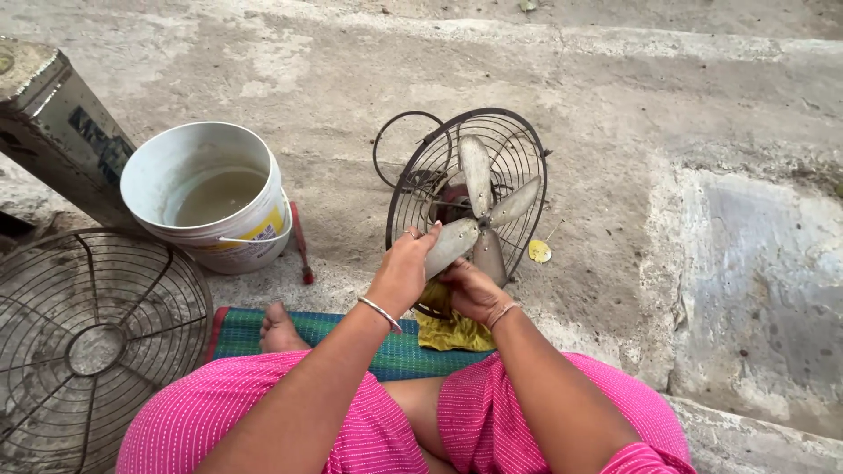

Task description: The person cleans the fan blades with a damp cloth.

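A small old table fan (pixel 479 189) stands on the concrete in front of me, its front grille off and its dusty metal blades bare. My left hand (pixel 406 268) grips the lower left blade (pixel 450 246). My right hand (pixel 472 291) presses a yellow cloth (pixel 452 332) against the bottom of the fan's rear wire guard (pixel 413 189). A bangle sits on each wrist.
A white bucket (pixel 145 180) of murky water stands at the left, with a red-handled tool (pixel 301 246) beside it. A loose round wire grille (pixel 88 338) lies at lower left. A metal box (pixel 53 123) leans at far left. I sit on a green mat (pixel 329 326).
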